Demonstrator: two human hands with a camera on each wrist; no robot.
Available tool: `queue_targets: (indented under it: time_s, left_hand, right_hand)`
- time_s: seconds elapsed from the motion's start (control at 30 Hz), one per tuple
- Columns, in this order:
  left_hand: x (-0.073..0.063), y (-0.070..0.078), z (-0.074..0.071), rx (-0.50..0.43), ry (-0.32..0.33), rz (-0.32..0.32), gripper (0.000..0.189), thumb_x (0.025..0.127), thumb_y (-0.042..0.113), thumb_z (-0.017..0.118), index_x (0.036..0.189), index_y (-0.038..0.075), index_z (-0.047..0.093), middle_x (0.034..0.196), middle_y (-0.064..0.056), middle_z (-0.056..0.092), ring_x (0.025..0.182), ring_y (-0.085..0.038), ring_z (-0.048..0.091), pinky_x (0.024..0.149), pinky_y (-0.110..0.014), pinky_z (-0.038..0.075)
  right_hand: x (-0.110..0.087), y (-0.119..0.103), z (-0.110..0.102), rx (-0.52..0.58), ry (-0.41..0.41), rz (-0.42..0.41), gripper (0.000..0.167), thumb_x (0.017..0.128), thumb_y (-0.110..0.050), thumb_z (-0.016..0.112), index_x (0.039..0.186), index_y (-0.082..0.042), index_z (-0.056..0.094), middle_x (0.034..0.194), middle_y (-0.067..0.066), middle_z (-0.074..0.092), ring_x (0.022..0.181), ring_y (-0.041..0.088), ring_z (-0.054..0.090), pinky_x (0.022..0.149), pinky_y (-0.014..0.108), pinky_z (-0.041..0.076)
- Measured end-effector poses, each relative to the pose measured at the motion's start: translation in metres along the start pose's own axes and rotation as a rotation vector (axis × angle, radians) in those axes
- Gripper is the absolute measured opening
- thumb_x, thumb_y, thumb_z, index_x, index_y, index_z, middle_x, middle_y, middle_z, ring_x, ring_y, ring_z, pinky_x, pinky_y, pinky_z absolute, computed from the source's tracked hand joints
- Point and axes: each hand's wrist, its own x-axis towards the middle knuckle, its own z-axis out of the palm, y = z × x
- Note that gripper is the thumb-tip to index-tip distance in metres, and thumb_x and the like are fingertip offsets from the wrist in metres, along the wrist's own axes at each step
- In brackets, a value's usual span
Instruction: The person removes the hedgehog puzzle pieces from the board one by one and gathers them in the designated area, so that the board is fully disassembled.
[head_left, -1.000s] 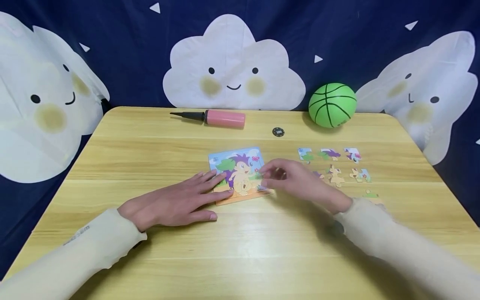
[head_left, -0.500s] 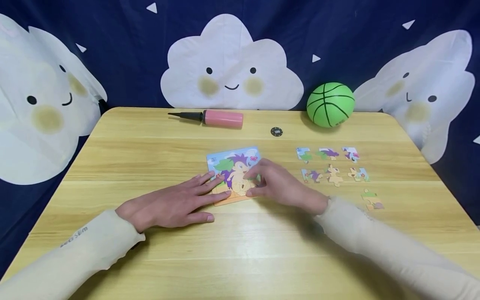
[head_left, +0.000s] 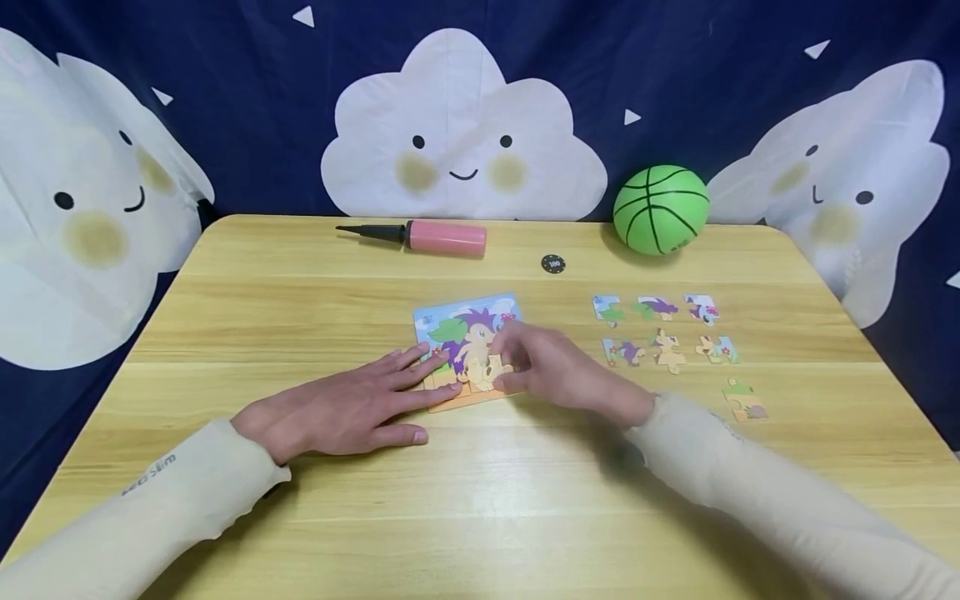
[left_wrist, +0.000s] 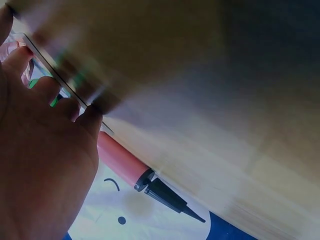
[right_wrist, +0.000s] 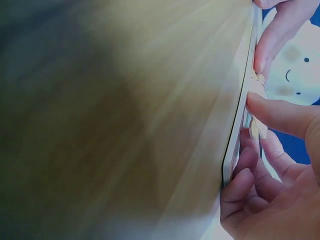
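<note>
A puzzle board with a purple-haired hedgehog picture lies mid-table, its right part hidden by my right hand. My left hand is flat, with straight fingers resting on the board's lower left corner and the thumb on the table. At the board's right side, my right hand pinches a cream-coloured puzzle piece between thumb and fingers. In the right wrist view the piece stands tilted up from the board's surface. Several loose puzzle pieces lie in rows on the table to the right of that hand.
A pink hand pump with a black nozzle lies at the table's back edge. Right of it are a black round chip marked 100 and a green ball. A dark blue cloth with clouds hangs behind the table.
My right hand has moved left from the board's right edge to over its lower middle, and the piece it pinches has tilted up into sight. The left hand stays on the board.
</note>
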Motion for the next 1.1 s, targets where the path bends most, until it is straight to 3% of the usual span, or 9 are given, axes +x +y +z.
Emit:
queue_targets:
  time_s: [0.2,0.4,0.6,0.77,1.1]
  left_hand:
    - [0.001,0.000,0.000,-0.004,0.000,0.001,0.060,0.116,0.055,0.045,0.172,0.039,0.032,0.185,-0.003,0.011,0.172,-0.037,0.006,0.135,-0.064,0.021]
    - [0.002,0.001,0.001,-0.003,0.004,0.004,0.060,0.116,0.054,0.045,0.172,0.038,0.032,0.185,-0.002,0.010,0.172,-0.037,0.006,0.134,-0.064,0.022]
    - [0.002,0.001,0.002,-0.004,0.001,-0.002,0.060,0.116,0.055,0.045,0.172,0.038,0.032,0.185,-0.003,0.011,0.172,-0.037,0.006,0.135,-0.064,0.021]
    - [0.002,0.001,0.003,0.004,-0.005,-0.014,0.062,0.114,0.055,0.048,0.172,0.039,0.031,0.185,-0.001,0.009,0.172,-0.034,0.003,0.136,-0.061,0.019]
    - [0.002,0.002,0.001,0.005,-0.016,-0.033,0.064,0.113,0.057,0.050,0.172,0.042,0.029,0.185,0.001,0.008,0.172,-0.032,0.002,0.137,-0.059,0.018]
  right_hand:
    - [-0.007,0.004,-0.007,0.153,0.012,0.038,0.019,0.103,-0.006,0.074,0.117,-0.016,0.066,0.091,0.004,0.068,0.082,0.020,0.061,0.071,0.027,0.052]
    - [-0.024,0.013,-0.028,0.247,0.031,0.090,0.016,0.104,-0.008,0.073,0.119,-0.015,0.071,0.102,0.008,0.069,0.095,0.025,0.062,0.080,0.028,0.056]
    - [-0.054,0.034,-0.056,0.193,0.074,0.102,0.014,0.106,-0.017,0.073,0.120,-0.016,0.073,0.109,0.006,0.070,0.103,0.026,0.064,0.090,0.031,0.057]
    - [-0.087,0.052,-0.080,0.157,0.140,0.101,0.013,0.107,-0.019,0.073,0.119,-0.016,0.073,0.108,0.006,0.072,0.099,0.020,0.067,0.084,0.027,0.058]
    - [-0.144,0.095,-0.111,0.093,0.222,0.305,0.023,0.107,-0.030,0.074,0.123,-0.014,0.070,0.106,-0.002,0.074,0.097,0.013,0.068,0.080,0.025,0.056]
